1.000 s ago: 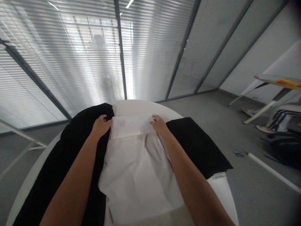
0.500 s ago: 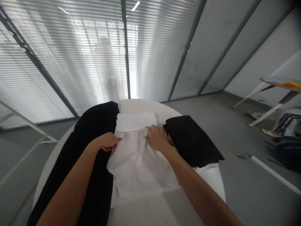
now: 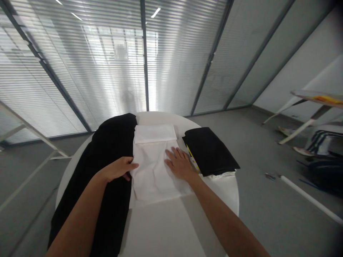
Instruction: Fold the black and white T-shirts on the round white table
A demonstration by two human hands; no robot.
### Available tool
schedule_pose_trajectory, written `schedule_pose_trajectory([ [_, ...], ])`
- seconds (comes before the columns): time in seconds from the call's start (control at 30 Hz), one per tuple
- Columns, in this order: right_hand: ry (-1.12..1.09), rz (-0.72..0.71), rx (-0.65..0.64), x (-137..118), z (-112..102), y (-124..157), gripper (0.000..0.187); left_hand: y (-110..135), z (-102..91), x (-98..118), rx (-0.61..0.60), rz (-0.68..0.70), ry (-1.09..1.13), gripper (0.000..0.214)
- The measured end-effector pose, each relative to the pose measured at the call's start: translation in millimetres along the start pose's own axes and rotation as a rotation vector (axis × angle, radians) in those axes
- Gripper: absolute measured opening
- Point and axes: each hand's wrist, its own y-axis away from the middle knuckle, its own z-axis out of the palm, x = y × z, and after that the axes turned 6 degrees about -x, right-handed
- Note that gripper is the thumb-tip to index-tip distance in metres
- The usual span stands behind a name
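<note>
A white cloth (image 3: 152, 178) lies on the round white table (image 3: 158, 228), its far end folded over into a flat band. At the left edge of the cloth is my left hand (image 3: 119, 169), thumb on top and the other fingers curled at the side, partly hidden. My right hand (image 3: 180, 164) rests palm down on the right part of the cloth, fingers spread. Soft wrinkles run through the fabric between the two hands. Left of it stretches a long black cloth (image 3: 112, 142), partly under my left forearm.
A folded black cloth (image 3: 211, 151) lies on a stack at the table's right, with a yellow edge and white fabric showing. Blinds (image 3: 107, 85) behind glass rise beyond the table. White metal legs (image 3: 34, 130) stand at left. A white pole (image 3: 308, 196) and another table (image 3: 318, 96) are at right.
The white cloth lies flatter, its near edge now farther from me. My right hand has gone from gathering the fabric to lying flat with spread fingers. My left hand stays at the left edge.
</note>
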Motion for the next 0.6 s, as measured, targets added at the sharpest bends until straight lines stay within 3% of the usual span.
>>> schedule_pose_trajectory([
  [0.1, -0.005, -0.006, -0.021, 1.1, -2.8, -0.4, 0.054, 9.9, 4.8, 1.3, -0.146, 0.033, 0.03, 0.046],
  [0.23, -0.004, -0.013, -0.037, 2.8, -4.7, -0.3, 0.054, 18.1, -0.2, -2.5, -0.241, 0.039, -0.041, 0.042],
  [0.4, -0.013, -0.028, -0.047, 6.6, -5.1, -1.1, 0.055, 20.9, -3.0, -8.5, -0.348, 0.037, 0.117, 0.038],
  [0.6, 0.002, -0.037, -0.032, 7.6, -10.8, -1.2, 0.052, 16.6, -0.7, -23.3, -0.611, -0.134, 0.055, 0.029],
])
